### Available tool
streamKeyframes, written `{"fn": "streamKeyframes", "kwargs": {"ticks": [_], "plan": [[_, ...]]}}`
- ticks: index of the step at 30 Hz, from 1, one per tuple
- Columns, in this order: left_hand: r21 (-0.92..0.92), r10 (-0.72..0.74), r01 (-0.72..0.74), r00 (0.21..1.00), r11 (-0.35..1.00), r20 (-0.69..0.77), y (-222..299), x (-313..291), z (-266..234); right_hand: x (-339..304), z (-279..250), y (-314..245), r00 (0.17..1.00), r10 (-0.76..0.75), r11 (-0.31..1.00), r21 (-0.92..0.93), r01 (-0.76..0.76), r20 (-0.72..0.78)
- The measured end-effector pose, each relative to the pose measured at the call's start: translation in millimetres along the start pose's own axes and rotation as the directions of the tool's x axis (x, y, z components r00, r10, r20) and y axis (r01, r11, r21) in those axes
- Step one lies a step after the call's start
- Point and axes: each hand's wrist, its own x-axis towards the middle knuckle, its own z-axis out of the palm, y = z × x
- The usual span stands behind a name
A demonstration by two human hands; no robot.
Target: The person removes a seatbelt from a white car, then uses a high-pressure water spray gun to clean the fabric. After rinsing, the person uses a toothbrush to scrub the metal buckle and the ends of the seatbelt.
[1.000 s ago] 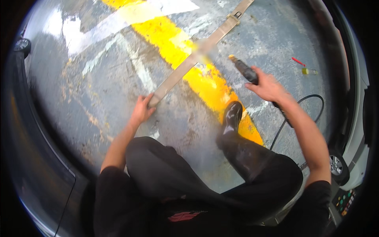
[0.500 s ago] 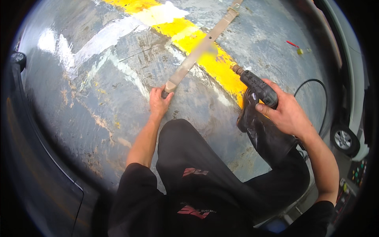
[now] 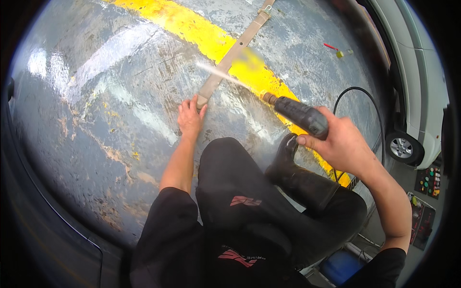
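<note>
A beige seat belt strap [image 3: 249, 32] lies stretched across the floor, with a small dark button on it and a metal fitting at its far end. At the near end, my left hand [image 3: 190, 118] closes its thumb and fingers on the strap. My right hand [image 3: 343, 141] is wrapped round a black spray gun [image 3: 302, 114] with a brass-coloured nozzle, whose trigger is hidden. From the nozzle, a white jet of spray [image 3: 218, 72] runs leftward across the strap.
The wet grey floor [image 3: 129, 125] carries a worn yellow stripe [image 3: 192, 29]. A black hose [image 3: 365, 89] curves at right, near a light-coloured car [image 3: 418, 77]. A small red item [image 3: 330, 46] lies far right. A dark car body [image 3: 43, 211] borders the left; my black boot [image 3: 302, 185] rests below the gun.
My right hand has moved the spray gun left, and its nozzle points more to the left. A white jet crosses the strap now. My left hand still holds the strap's near end.
</note>
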Motion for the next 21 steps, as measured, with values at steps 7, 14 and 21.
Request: {"fn": "streamKeyframes", "kwargs": {"ticks": [7, 14, 21], "plan": [[0.014, 0.006, -0.006, 1.0, 1.0, -0.012, -5, 1, 3, 9, 16, -27, 0.991, -0.067, 0.995, -0.069, 0.075, 0.112], [-0.014, 0.053, -0.054, 0.997, 0.998, -0.052, -3, 1, 2, 49, 13, -38, 1.0, -0.007, 0.983, -0.181, 0.012, 0.027], [0.016, 0.032, -0.031, 0.998, 0.999, -0.048, -7, 1, 5, 50, 31, -49, 0.991, -0.048, 0.983, -0.171, 0.07, 0.126]]}}
